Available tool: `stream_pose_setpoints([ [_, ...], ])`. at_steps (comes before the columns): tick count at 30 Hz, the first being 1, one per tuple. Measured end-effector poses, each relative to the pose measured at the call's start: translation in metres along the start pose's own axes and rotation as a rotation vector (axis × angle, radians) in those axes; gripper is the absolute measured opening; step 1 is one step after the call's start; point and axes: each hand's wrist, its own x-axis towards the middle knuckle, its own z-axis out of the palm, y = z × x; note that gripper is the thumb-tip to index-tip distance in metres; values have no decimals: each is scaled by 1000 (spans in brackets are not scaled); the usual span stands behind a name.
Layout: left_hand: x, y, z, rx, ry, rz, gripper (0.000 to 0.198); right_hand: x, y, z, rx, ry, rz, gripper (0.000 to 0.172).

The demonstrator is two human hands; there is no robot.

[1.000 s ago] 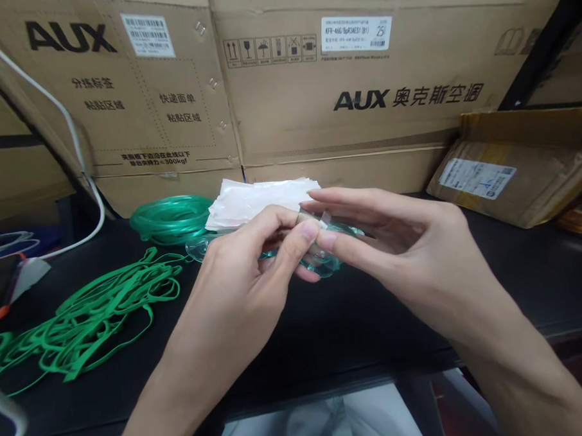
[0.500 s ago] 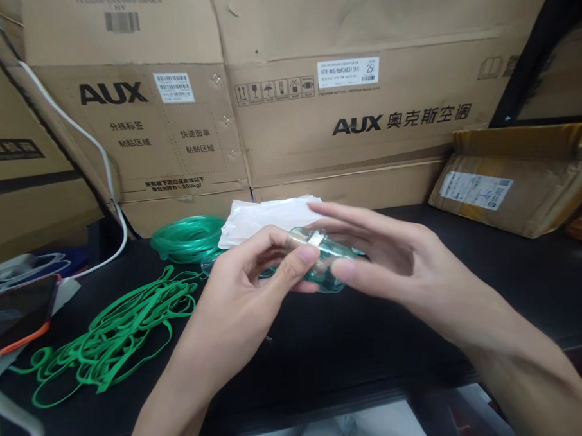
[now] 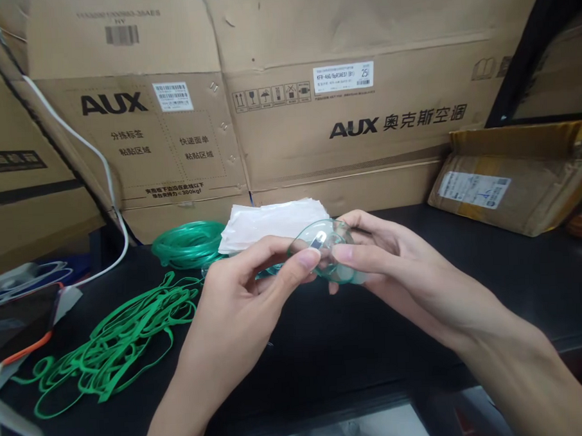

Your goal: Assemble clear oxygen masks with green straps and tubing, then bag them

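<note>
Between my two hands is a clear green plastic oxygen mask (image 3: 340, 272) with a small metal nose strip (image 3: 317, 240) on it. My left hand (image 3: 249, 303) pinches the mask's left edge, its thumb tip beside the strip. From the other side my right hand (image 3: 411, 258) grips it, thumb pressed on the front and fingers behind, partly hidden. Just beyond the hands lies a stack of white plastic packets (image 3: 274, 222). Left of that stack rests a coil of green clear tubing (image 3: 188, 243), and nearer to me is a tangle of green elastic straps (image 3: 118, 344).
Large cardboard boxes (image 3: 287, 134) stand upright along the back of the black table (image 3: 335, 351). A taped parcel (image 3: 506, 189) sits at the right. A phone with an orange edge (image 3: 23, 319) and a white cable (image 3: 108, 168) are at the left.
My right hand has closed in on the mask, its thumb and fingers now gripping it. The mask has turned so that more of its front and the metal strip show.
</note>
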Motion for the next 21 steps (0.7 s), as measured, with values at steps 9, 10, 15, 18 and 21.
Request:
stream_pose_setpoints([
  [9, 4, 1, -6, -79, -1, 21, 22, 1, 4, 1, -72, 44, -3, 20],
  [10, 5, 1, -6, -95, 3, 28, 23, 1, 5, 3, -69, 47, -3, 23],
  [15, 5, 1, -10, -131, 7, 43, 26, 0, 11, 9, -84, 87, -35, 21],
  [18, 5, 0, -11, -106, 15, 32, 26, -1, 13, 11, -124, 130, -77, 17],
  [21, 5, 0, -9, -75, 16, 19, 23, -2, 14, 10, -204, 187, -127, 15],
])
